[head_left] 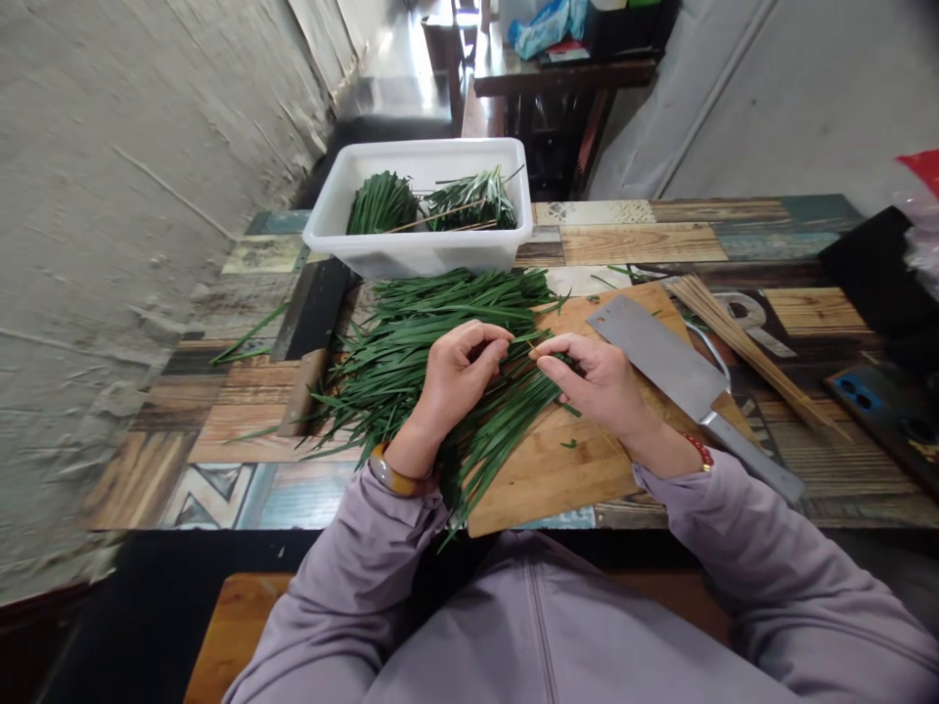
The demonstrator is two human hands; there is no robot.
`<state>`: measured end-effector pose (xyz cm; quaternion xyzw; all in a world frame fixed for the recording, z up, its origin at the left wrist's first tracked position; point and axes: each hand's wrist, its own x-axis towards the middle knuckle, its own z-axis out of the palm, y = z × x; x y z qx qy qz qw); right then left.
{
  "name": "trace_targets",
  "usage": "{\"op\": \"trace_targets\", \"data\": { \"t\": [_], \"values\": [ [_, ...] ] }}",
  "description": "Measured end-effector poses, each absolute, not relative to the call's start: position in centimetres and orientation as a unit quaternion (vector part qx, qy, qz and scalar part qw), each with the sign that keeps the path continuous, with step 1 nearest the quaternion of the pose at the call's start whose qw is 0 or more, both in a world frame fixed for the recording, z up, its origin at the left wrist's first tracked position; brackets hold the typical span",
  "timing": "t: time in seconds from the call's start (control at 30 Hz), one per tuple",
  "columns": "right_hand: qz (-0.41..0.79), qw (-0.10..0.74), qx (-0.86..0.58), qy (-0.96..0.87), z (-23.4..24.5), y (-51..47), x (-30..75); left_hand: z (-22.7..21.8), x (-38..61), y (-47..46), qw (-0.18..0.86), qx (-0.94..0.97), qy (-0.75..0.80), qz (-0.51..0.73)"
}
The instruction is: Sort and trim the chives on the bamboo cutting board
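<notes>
My left hand [466, 372] is closed in a pinch above a large pile of garlic chives [432, 323]; what its fingertips hold is too small to make out. Close to its right, my right hand [591, 376] pinches a thin bamboo skewer [533, 345], its tip showing by the fingers and its lower length passing under the palm. Long green blades run beneath both hands and onto the wooden cutting board [550, 469]. A metal cleaver [660, 352] lies across the board, right of my right hand.
Behind the pile stands a white plastic tub [418, 256] holding chive bundles and skewers. A bunch of bamboo skewers [755, 352] lies at the right. A dark-bladed knife [315, 308] rests left of the pile. A phone-like dark object [880, 416] sits at the right edge.
</notes>
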<state>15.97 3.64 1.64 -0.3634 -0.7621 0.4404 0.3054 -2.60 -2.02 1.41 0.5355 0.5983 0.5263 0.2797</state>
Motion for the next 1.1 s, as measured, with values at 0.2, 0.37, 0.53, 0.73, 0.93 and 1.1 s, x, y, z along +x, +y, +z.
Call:
{"op": "trace_targets", "data": {
  "t": [0.2,0.37,0.53,0.73,0.93,1.1],
  "values": [
    [0.434,0.312,-0.362,-0.764,1.26,3.66,16.1,1.04,-2.64,-1.91,0.24,0.561,0.602,0.515],
    [0.429,0.301,-0.372,-0.766,1.54,3.64,16.09,1.18,-2.49,-1.93,0.219,0.579,0.605,0.5],
    [0.414,0.32,-0.352,-0.777,1.54,3.83,15.97,0.91,-2.46,-1.84,0.226,0.579,0.609,0.493],
    [0.396,0.344,-0.336,-0.782,1.45,3.93,15.81,0.89,-2.44,-1.88,0.254,0.565,0.606,0.5],
    [0.385,0.337,-0.334,-0.792,1.43,3.9,15.76,0.94,-2.37,-1.9,0.251,0.559,0.605,0.508],
    [0.381,0.353,-0.32,-0.793,1.37,3.92,15.75,1.33,-2.26,-1.95,0.208,0.588,0.598,0.503]
  ]
}}
